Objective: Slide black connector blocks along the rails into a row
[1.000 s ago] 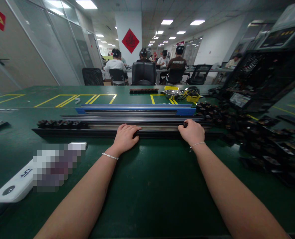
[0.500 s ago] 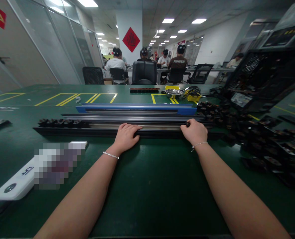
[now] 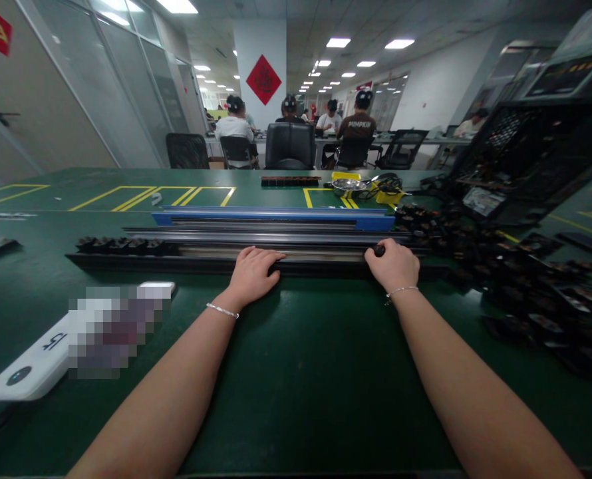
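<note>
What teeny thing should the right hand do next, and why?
I'd guess the right hand should gently nudge the small black part left along the near rail: it's pinching that part, the left hand rests on the rail, and a row of black pieces sits toward the rail's left end.

Left hand (image 3: 253,274) resting on long dark rail (image 3: 320,268), thumb toward near edge. Right hand (image 3: 394,263) farther along rail, fingertips around small black piece (image 3: 378,251). Row of black pieces (image 3: 124,246) at rail's left end. Blue bar (image 3: 266,215) behind. Dark pile (image 3: 540,293) at right. White object (image 3: 31,366), partly pixelated, at left on green table (image 3: 316,372). Beyond: metal bowl (image 3: 348,187), large dark case (image 3: 520,156), seated people (image 3: 358,128).
</note>
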### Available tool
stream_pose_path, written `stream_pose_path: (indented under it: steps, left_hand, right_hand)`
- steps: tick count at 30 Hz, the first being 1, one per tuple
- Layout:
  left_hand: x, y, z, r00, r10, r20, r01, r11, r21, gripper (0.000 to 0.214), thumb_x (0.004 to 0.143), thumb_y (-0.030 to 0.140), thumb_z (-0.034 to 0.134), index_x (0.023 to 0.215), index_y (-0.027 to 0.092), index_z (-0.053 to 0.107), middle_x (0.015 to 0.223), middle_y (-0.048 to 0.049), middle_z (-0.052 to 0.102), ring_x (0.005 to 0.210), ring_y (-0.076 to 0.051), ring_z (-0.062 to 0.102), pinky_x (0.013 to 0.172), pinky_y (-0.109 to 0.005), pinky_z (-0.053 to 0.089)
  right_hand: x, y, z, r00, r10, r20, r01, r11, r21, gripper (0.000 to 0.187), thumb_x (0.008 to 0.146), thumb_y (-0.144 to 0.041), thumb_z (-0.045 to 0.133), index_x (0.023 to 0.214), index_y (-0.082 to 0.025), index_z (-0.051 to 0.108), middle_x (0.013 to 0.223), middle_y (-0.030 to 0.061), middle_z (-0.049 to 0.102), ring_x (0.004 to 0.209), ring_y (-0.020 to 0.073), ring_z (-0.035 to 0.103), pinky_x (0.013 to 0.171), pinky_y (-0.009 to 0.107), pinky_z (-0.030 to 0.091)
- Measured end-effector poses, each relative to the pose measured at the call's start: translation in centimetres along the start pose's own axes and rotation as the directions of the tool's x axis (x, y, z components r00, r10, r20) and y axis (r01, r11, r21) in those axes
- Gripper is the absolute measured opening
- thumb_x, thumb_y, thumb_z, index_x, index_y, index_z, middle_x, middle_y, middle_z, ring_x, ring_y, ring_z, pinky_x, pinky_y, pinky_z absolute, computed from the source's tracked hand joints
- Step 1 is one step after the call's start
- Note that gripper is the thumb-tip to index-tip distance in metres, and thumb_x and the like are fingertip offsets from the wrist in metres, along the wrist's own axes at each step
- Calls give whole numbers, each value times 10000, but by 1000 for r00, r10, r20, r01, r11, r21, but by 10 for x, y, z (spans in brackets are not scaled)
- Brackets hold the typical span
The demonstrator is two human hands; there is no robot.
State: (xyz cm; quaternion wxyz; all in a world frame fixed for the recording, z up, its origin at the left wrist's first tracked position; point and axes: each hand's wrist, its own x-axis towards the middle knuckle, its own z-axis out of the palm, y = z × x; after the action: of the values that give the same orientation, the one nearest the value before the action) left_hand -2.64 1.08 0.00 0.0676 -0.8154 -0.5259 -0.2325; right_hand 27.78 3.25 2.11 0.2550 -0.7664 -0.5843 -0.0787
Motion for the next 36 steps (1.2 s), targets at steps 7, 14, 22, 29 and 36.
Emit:
stream_pose_path:
  steps: [7, 14, 22, 29, 36]
  left_hand:
    - [0, 1, -1, 1000, -1, 1, 1, 1000, 13, 368, 831, 305, 509, 1189, 283, 596, 1212, 1, 658, 1132, -206, 561, 1068, -432, 281]
    - [0, 0, 0, 1000, 6, -2, -6, 1000, 11, 369, 831, 303, 507, 1188, 292, 597, 1218, -7, 656, 1148, -204, 560, 1076, -433, 277]
    - [0, 1, -1, 1000, -7, 1, 7, 1000, 16, 369, 825, 296, 512, 1183, 295, 599, 1220, 1, 655, 1148, -202, 560, 1076, -435, 284]
    - [0, 1, 0, 1000, 1, -8, -1, 1000, 19, 369, 825, 297, 508, 1181, 284, 604, 1218, -11, 657, 1153, -206, 561, 1075, -432, 284]
    - [1, 2, -1, 1000, -8, 9, 8, 1000, 28, 380, 828, 306, 503, 1196, 288, 597, 1216, -14, 657, 1157, -211, 558, 1084, -439, 268]
  right_hand:
    - [3, 4, 2, 1000, 27, -11, -27, 999, 26, 310, 762, -343, 477, 983, -178, 618, 904, 111, 653, 913, 264, 563, 838, 381, 373]
    - [4, 12, 8, 995, 61, -82, -59, 998, 24, 372, 749, -349, 490, 1041, -151, 608, 973, 135, 653, 953, 272, 554, 889, 407, 356]
    - [8, 21, 13, 991, 71, -112, -70, 997, 16, 374, 734, -376, 480, 967, -143, 657, 947, 136, 658, 940, 278, 547, 886, 417, 355]
    - [9, 24, 14, 985, 103, -140, -101, 995, 21, 377, 719, -385, 503, 951, -145, 678, 946, 137, 665, 942, 284, 549, 887, 420, 363]
    - [8, 25, 13, 981, 136, -135, -128, 990, 65, 356, 724, -343, 501, 977, -155, 666, 955, 123, 668, 930, 264, 558, 901, 396, 362]
